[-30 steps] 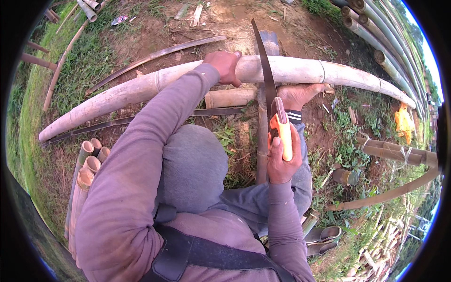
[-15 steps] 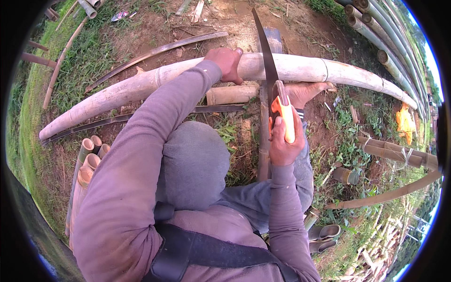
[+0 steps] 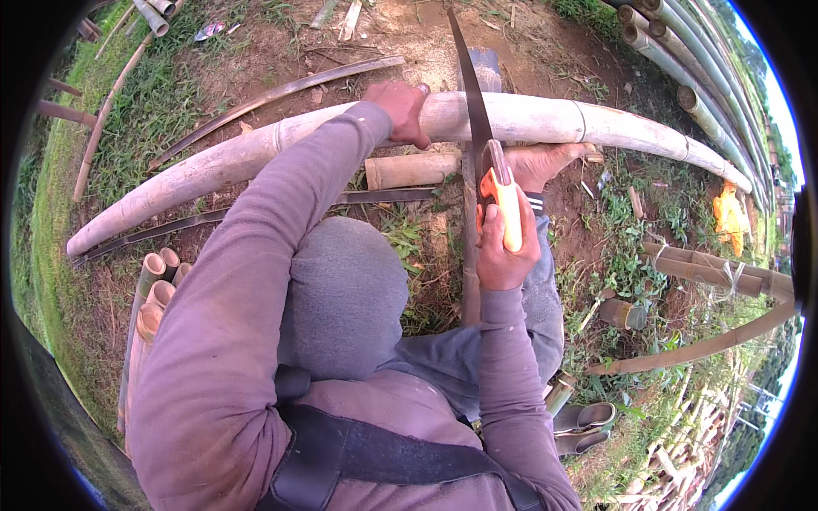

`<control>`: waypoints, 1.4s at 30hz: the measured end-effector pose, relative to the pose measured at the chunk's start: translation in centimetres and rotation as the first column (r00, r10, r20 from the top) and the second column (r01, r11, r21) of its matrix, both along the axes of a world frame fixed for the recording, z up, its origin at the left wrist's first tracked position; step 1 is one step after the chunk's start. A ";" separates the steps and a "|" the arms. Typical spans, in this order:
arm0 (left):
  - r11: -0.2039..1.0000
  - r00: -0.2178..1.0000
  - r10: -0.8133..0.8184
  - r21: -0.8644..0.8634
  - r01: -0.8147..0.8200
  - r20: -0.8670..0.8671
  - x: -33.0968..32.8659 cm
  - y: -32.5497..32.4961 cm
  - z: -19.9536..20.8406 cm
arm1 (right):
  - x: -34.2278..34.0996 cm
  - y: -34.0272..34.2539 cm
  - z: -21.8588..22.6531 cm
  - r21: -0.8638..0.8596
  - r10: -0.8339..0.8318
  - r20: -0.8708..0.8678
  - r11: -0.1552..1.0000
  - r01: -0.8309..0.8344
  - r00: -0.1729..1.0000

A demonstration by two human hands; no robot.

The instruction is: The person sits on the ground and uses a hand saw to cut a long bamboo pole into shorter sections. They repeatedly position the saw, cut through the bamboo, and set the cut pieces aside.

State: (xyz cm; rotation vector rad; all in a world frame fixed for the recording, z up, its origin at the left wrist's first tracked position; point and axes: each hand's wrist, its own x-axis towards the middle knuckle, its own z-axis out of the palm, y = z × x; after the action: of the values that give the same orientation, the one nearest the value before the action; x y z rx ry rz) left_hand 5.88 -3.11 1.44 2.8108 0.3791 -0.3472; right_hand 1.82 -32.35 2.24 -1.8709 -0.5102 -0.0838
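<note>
A long pale bamboo pole [image 3: 528,117] lies crosswise in front of me, its shape bent by the lens. My left hand [image 3: 399,112] is wrapped over its top, left of the saw. In my right hand [image 3: 509,251] is a handsaw [image 3: 479,98] with an orange grip, and its blade crosses the pole a little right of my left hand, pointing away from me. Whether the teeth have entered the bamboo, I cannot tell. My bare foot [image 3: 541,163] rests against the near side of the pole, right of the saw handle.
A short bamboo piece [image 3: 413,170] lies just this side of the pole. Cut bamboo tubes [image 3: 150,294] stand at the left. Bamboo poles [image 3: 682,64] are stacked at the far right. A tied bamboo frame [image 3: 716,271], an orange bag [image 3: 729,219] and boots [image 3: 584,419] are on the right.
The saw and my right hand have moved slightly away from me along the stroke. My left hand keeps its hold on the pole, and the whole view has shifted a little.
</note>
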 end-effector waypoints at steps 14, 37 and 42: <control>0.999 1.000 0.003 -0.041 -0.004 -0.016 0.8 1.3 -0.3 | 0.6 0.4 -1.1 0.019 0.002 -0.031 1.000 -0.002 1.000; 0.995 0.992 -0.043 -0.098 0.031 -0.122 2.0 1.2 -0.2 | -5.6 -7.9 -3.6 0.000 0.044 0.065 0.999 -0.044 0.997; 0.997 0.999 -0.024 -0.070 0.022 -0.039 1.7 2.2 -0.7 | 1.7 0.9 -0.8 0.014 0.035 -0.066 0.999 -0.034 0.997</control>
State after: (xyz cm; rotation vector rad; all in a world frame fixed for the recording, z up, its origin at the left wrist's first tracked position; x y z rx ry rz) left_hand 7.59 -0.86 0.71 2.7454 0.3368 -0.4145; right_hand 3.48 -31.47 1.40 -1.8450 -0.4947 -0.0027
